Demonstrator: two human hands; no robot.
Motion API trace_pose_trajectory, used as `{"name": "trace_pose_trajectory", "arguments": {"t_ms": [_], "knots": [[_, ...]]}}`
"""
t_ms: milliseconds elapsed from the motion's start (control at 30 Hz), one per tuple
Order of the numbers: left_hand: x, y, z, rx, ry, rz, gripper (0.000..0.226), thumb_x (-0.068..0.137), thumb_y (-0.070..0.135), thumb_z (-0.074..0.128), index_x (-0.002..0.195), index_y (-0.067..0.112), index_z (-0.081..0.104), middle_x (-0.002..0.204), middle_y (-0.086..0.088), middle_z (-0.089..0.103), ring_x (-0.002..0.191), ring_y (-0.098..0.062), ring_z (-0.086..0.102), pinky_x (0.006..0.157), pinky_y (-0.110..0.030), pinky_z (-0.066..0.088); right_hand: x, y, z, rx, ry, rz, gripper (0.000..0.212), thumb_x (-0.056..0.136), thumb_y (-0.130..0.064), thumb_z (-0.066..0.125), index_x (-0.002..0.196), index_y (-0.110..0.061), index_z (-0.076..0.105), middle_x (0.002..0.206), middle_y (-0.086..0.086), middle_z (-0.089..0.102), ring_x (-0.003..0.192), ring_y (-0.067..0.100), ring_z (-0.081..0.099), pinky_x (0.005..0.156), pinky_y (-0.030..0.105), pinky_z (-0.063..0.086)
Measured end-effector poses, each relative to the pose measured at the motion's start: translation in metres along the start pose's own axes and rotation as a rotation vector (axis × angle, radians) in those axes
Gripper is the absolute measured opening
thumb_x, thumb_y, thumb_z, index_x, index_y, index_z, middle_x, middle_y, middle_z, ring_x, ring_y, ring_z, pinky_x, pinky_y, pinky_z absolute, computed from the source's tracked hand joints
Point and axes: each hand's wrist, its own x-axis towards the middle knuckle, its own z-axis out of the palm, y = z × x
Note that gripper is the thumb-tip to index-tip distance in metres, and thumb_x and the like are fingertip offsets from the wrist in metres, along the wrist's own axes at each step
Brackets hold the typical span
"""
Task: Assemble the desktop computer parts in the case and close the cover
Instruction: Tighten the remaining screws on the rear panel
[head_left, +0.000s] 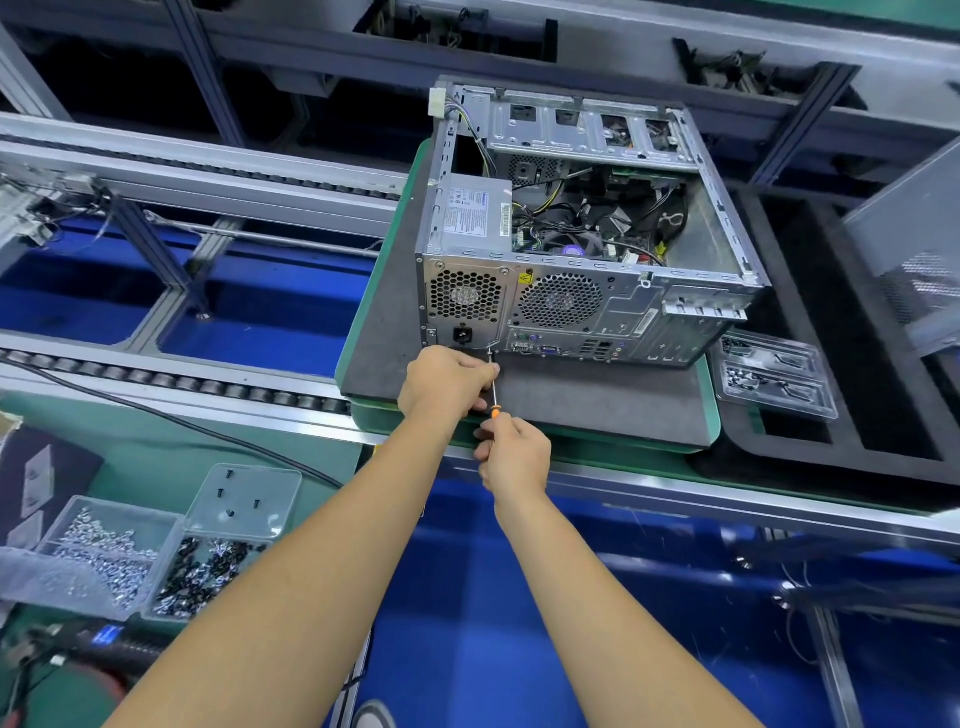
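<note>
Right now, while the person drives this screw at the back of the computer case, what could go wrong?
1. The screwdriver tip could slip off the screw by the power supply corner, since the left hand steadies only the thin shaft.
2. A dropped screw could roll off the grey mat.
3. Loose cables inside may snag when the cover closes.

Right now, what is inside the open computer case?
Inside the open silver metal computer case: a grey power supply box, black cables, a round fan. The board beneath is mostly covered.
</note>
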Motion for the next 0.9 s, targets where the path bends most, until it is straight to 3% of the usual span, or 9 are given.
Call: {"name": "trace_pose_trajectory", "arguments": {"t_ms": [433, 700, 800, 900], "knots": [[0.004, 0.001, 0.003, 0.044, 0.021, -0.018, 0.029, 0.086, 0.050, 0.074, 0.067, 0.028, 0.076, 0.054, 0.010, 0.069, 0.063, -0.005, 0.071, 0.075, -0.037, 0.062, 0.002, -0.003, -0.002, 0.034, -0.001, 0.030, 0.024, 0.096, -0.018, 0.055, 0.077, -0.011, 0.067, 0.051, 0.000, 0.056, 0.045, 0.015, 0.041, 0.041, 0.025, 0.030], [0.002, -0.002, 0.004, 0.073, 0.044, 0.035, 0.022, 0.087, 0.052, 0.071, 0.079, 0.032, 0.078, 0.058, 0.013, 0.070, 0.058, -0.001, 0.069, 0.070, -0.029, 0.058, 0.003, -0.004, 0.003, 0.087, 0.030, 0.077, 0.022, 0.095, -0.019, 0.058, 0.079, -0.009, 0.070, 0.052, 0.000, 0.059, 0.043, 0.013, 0.043, 0.038, 0.023, 0.030], [0.001, 0.004, 0.000, 0.194, -0.013, 0.045, 0.024, 0.084, 0.053, 0.066, 0.082, 0.032, 0.078, 0.059, 0.009, 0.071, 0.070, -0.010, 0.071, 0.074, -0.031, 0.057, 0.003, -0.006, 0.003, 0.142, 0.015, 0.131, 0.022, 0.094, -0.018, 0.059, 0.082, -0.005, 0.072, 0.052, 0.001, 0.059, 0.036, 0.012, 0.040, 0.035, 0.020, 0.027], [0.001, 0.013, -0.002, 0.351, -0.039, 0.052, 0.030, 0.078, 0.052, 0.064, 0.088, 0.025, 0.073, 0.081, 0.001, 0.072, 0.083, -0.021, 0.068, 0.074, -0.033, 0.054, 0.002, -0.007, 0.003, 0.210, -0.019, 0.179, 0.019, 0.091, -0.015, 0.059, 0.083, -0.004, 0.072, 0.053, 0.001, 0.059, 0.035, 0.012, 0.039, 0.034, 0.020, 0.025]]}}
